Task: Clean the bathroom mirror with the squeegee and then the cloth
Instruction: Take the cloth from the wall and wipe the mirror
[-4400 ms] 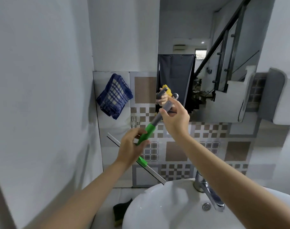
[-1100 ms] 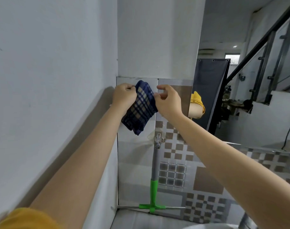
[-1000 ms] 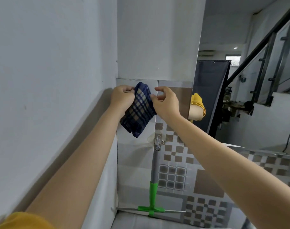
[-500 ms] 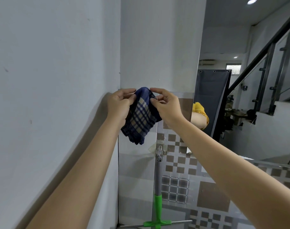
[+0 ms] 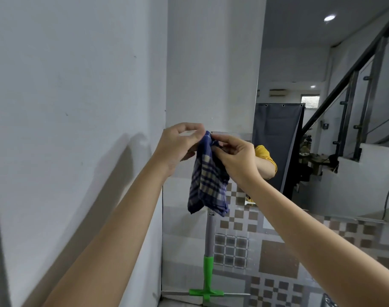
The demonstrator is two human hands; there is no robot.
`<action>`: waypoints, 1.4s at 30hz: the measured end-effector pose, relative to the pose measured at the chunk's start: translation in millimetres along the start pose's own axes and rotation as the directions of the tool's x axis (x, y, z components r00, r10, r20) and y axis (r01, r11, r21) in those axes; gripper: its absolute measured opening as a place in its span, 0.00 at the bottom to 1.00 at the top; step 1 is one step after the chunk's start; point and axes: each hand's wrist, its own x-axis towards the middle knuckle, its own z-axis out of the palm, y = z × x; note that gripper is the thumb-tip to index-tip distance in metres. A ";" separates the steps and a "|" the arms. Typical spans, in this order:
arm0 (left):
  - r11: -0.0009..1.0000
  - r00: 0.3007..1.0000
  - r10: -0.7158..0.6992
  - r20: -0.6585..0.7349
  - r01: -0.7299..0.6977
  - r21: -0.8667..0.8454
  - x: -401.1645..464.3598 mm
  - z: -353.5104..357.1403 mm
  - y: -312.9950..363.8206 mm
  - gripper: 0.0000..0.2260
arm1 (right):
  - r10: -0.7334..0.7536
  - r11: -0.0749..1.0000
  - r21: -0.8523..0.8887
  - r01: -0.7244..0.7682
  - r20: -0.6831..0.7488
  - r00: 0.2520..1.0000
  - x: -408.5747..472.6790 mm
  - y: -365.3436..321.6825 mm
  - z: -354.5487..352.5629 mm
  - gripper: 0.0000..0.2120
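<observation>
A plain white wall [image 5: 74, 107] fills the left side and turns a corner into a second white face, below which patterned brown and grey tiles [image 5: 275, 260] cover the lower wall. To the right hangs the mirror [image 5: 335, 138], its left edge running down beside the tiled section; it reflects a dark curtain, a stair rail and a yellow sleeve. Two bare forearms reach up from the bottom of the view toward the corner. The squeegee [image 5: 209, 258] hangs upright against the tiles, grey shaft above, green neck and crossbar below, blade level near the bottom edge. The blue checked cloth [image 5: 208, 180] hangs in front of the squeegee's top end, gathered at its upper edge and drooping loose. The left hand [image 5: 180, 144] pinches that upper edge between thumb and fingers, and the right hand [image 5: 235, 156] grips the same bunched edge just beside it.
</observation>
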 end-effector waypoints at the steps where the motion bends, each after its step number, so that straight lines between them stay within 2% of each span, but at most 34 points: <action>1: 1.000 1.000 0.010 0.028 -0.010 0.009 -4.3 2.0 3.3 0.11 | -0.002 1.000 -0.014 0.002 -0.002 1.000 -4.9 -2.0 -1.6 0.13; 3: 0.999 0.998 0.029 0.050 -0.030 0.030 -12.5 6.0 7.2 0.13 | 0.000 1.000 -0.028 0.000 -0.014 1.000 -13.6 -5.7 -5.0 0.12; 8: 0.998 0.999 0.041 0.004 -0.041 0.039 -27.8 12.8 13.6 0.12 | 0.007 0.995 -0.099 -0.012 -0.047 0.999 -32.0 -14.6 -15.6 0.13; 10: 0.997 0.998 0.054 0.044 -0.056 0.052 -32.1 12.6 19.5 0.11 | 0.047 0.980 -0.196 -0.045 0.007 0.999 -35.4 -17.5 -23.9 0.18; 12: 0.992 0.992 0.081 0.094 -0.090 0.089 -34.7 12.4 26.3 0.11 | 0.152 0.968 -0.218 -0.123 0.122 0.981 -37.4 -21.8 -33.7 0.18; 15: 0.937 0.978 0.169 0.123 -0.198 0.289 -35.9 17.1 33.2 0.09 | 0.157 0.937 -0.339 -0.089 0.180 0.971 -42.3 -36.1 -44.7 0.08; 17: 0.826 0.962 0.240 0.131 -0.273 0.493 -37.1 23.5 34.4 0.09 | 0.105 0.899 -0.437 -0.035 0.135 0.985 -44.9 -47.7 -51.0 0.09; 19: 0.750 0.948 0.294 0.122 -0.308 0.586 -38.9 31.5 35.0 0.09 | 0.084 0.889 -0.457 -0.036 0.084 0.993 -47.9 -58.4 -59.2 0.08; 23: 0.747 0.932 0.350 0.096 -0.340 0.571 -44.8 58.0 38.7 0.10 | 0.209 0.931 -0.324 -0.170 0.089 0.974 -55.5 -73.6 -88.9 0.10; 25: 0.741 0.930 0.352 0.103 -0.345 0.576 -48.0 75.3 40.8 0.10 | 0.240 0.914 -0.356 -0.193 0.091 0.967 -59.0 -79.3 -107.6 0.10; 28: 0.728 0.934 0.341 0.106 -0.333 0.600 -52.9 101.2 37.6 0.10 | 0.193 0.868 -0.477 -0.135 0.074 0.978 -60.1 -87.8 -134.8 0.07; 31: 0.840 0.973 0.230 -0.038 -0.179 0.512 -56.9 127.3 31.4 0.08 | 0.136 0.827 -0.557 -0.079 0.063 0.989 -57.0 -91.6 -155.7 0.05; 33: 0.908 0.992 0.023 -0.127 0.033 0.417 -60.4 144.1 30.9 0.11 | 0.115 0.819 -0.569 -0.072 0.040 0.993 -56.2 -90.1 -168.8 0.05; 35: 0.935 0.977 -0.195 -0.081 0.210 0.285 -64.8 159.9 31.4 0.16 | 0.105 0.816 -0.573 -0.084 0.003 0.994 -57.3 -90.3 -181.2 0.04; 36: 0.937 0.966 -0.254 -0.036 0.256 0.240 -67.3 167.0 31.5 0.17 | 0.103 0.817 -0.568 -0.095 -0.018 0.995 -58.5 -90.6 -187.1 0.04; 38: 0.934 0.954 -0.300 0.007 0.292 0.207 -71.7 179.2 29.8 0.19 | 0.089 0.821 -0.562 -0.099 -0.046 0.995 -59.7 -87.7 -199.4 0.06; 42: 0.938 0.950 -0.311 -0.021 0.311 0.152 -75.4 199.3 26.2 0.20 | 0.110 0.815 -0.567 -0.120 -0.052 0.993 -65.0 -83.0 -219.8 0.08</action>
